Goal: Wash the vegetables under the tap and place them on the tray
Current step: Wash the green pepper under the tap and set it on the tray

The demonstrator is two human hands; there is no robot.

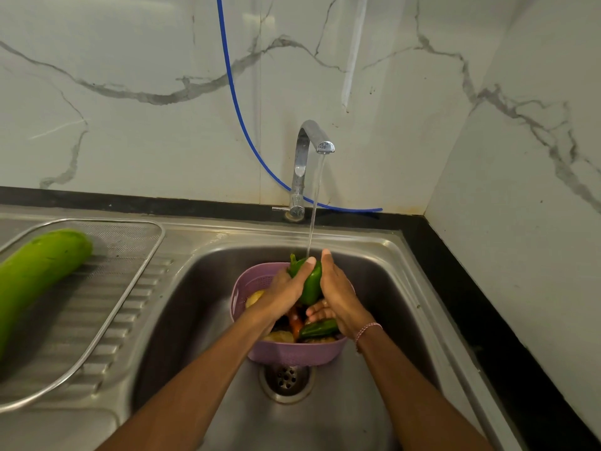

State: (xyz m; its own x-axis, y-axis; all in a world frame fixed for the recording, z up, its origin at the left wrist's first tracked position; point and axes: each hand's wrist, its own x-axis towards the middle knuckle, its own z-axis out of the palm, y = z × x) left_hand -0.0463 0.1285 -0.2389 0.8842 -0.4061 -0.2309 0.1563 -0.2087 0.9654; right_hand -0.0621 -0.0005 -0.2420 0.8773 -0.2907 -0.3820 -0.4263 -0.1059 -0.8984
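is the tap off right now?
No, a stream of water runs from the tap onto the green pepper held between the left hand and right hand.

- Looks like a home kitchen.
- Shown by a steel sink (195, 288) with a running tap (302, 157) at 12 o'clock and a ribbed draining board (153, 281) at 9 o'clock.
- Backed by marble-patterned wall tiles (130, 76), edged by black worktop (471, 288) at 3 o'clock.

Both forearms and hands are bare. A thin pink-and-white braided thread bracelet (367, 330) rings the wrist just behind the right hand (338, 288), lying close against it.
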